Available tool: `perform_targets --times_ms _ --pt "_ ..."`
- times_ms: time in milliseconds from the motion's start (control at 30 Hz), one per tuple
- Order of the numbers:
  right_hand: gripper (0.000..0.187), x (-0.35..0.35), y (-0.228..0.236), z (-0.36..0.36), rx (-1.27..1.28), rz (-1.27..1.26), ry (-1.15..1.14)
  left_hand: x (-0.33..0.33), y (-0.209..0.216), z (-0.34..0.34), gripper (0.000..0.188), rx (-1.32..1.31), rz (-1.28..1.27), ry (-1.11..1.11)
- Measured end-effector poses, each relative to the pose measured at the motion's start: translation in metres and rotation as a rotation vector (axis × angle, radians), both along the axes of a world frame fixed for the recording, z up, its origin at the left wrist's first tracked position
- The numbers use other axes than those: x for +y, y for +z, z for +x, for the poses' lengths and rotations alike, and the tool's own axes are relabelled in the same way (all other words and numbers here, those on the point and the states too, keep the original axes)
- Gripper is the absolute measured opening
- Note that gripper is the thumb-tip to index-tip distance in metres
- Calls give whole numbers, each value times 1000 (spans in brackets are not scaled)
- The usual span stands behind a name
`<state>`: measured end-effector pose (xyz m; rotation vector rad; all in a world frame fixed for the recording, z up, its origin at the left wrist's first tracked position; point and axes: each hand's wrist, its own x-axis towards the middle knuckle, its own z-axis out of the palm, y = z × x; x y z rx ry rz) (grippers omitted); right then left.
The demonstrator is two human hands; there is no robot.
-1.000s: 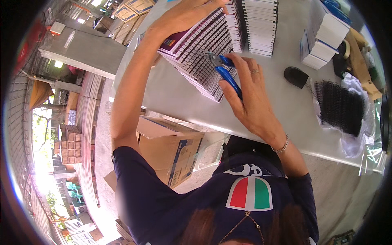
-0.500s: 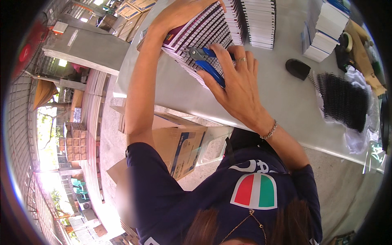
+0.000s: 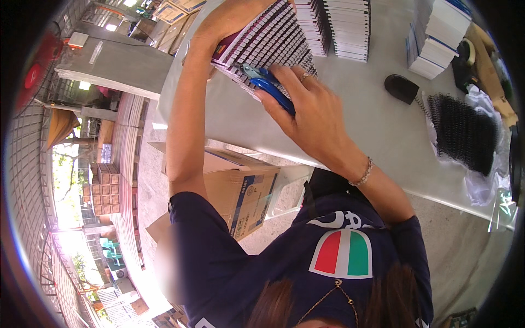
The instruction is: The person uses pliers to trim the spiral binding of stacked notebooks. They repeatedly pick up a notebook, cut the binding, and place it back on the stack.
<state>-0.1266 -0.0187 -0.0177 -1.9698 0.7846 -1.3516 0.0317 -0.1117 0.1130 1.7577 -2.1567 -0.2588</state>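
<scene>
My right hand (image 3: 314, 112) is closed around pliers (image 3: 272, 93) with blue handles and metal jaws. The jaws touch the lower left edge of a stack of spiral-bound notebooks (image 3: 273, 46), where the coil ends line up. White page edges, dark coils and a maroon cover show on this stack. My left hand (image 3: 232, 24) wraps over the far left side of the stack and holds it; its fingertips are mostly hidden behind the stack or cut off at the top.
More bound notebooks (image 3: 345, 30) stand behind on the grey table (image 3: 377, 128). To the right are white book stacks (image 3: 432, 46), a black computer mouse (image 3: 401, 89) and a bundle of black plastic coils (image 3: 462, 134) on clear wrap. A cardboard box (image 3: 240, 199) sits below the table edge.
My right hand and the pliers have shifted left and slightly down along the notebooks' edge. My left hand and the stack have also moved slightly left.
</scene>
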Motion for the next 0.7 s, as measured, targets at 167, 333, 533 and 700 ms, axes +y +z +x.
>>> perform_targets --times_ms 167,333,533,700 --pt "40 7 24 -20 -62 533 421 5 1 -1 62 38 12 -4" --pt "43 9 2 -13 -58 6 4 21 19 -28 65 42 185 105" --pt "48 9 -13 -7 80 -304 -256 10 7 -7 50 15 103 -23" --pt "50 4 -19 -1 66 -359 -302 7 7 -9 43 72 121 -67"
